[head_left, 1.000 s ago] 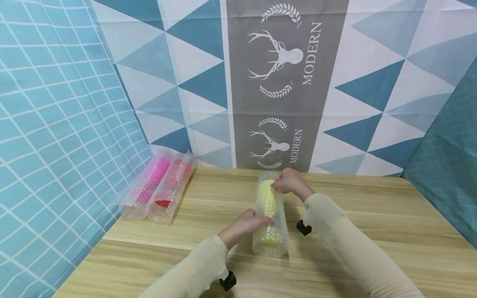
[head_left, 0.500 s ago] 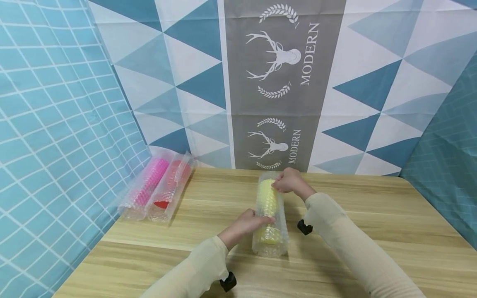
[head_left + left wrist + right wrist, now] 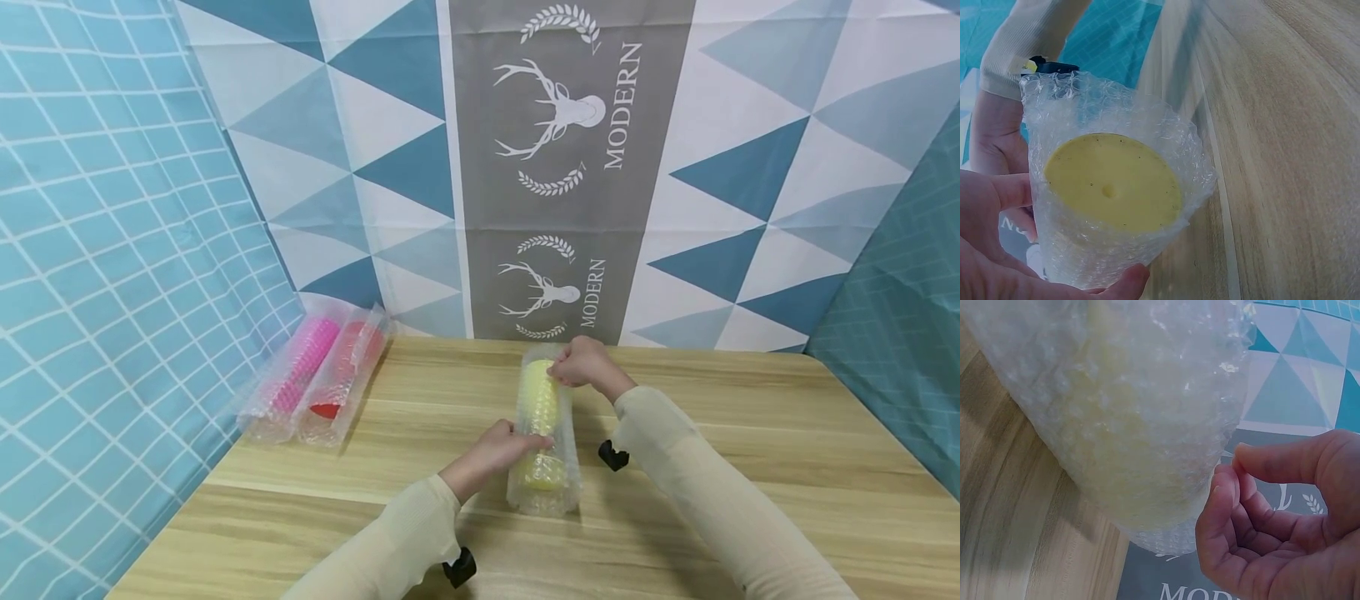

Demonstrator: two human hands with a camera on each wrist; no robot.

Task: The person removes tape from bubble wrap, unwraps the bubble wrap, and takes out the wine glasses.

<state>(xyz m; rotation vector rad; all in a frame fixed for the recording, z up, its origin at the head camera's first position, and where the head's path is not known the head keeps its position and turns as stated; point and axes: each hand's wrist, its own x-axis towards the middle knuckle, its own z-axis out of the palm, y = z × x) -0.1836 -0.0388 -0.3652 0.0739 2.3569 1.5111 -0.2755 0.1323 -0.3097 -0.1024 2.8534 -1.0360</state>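
A yellow cylinder (image 3: 538, 402) in clear bubble wrap (image 3: 567, 454) lies lengthwise on the table. My left hand (image 3: 495, 456) grips its near half from the left, thumb across the top. In the left wrist view its round, flat yellow end (image 3: 1113, 181) shows a small central dimple, inside a sleeve of wrap extending past it. At the far end, my right hand (image 3: 585, 364) pinches with thumb and fingers at the wrap's right edge. The right wrist view shows a thin clear sliver between those fingertips (image 3: 1244, 453); I cannot tell whether it is tape or wrap.
Two more wrapped things, one pink (image 3: 307, 358) and one red (image 3: 356, 358), lie side by side at the table's back left. A patterned cloth (image 3: 551, 208) hangs behind the wooden table (image 3: 712, 433). Blue checked cloth (image 3: 112, 250) bounds the left side.
Both hands keep their places on the wrapped yellow cylinder. Only a slight shift of the head view shows.
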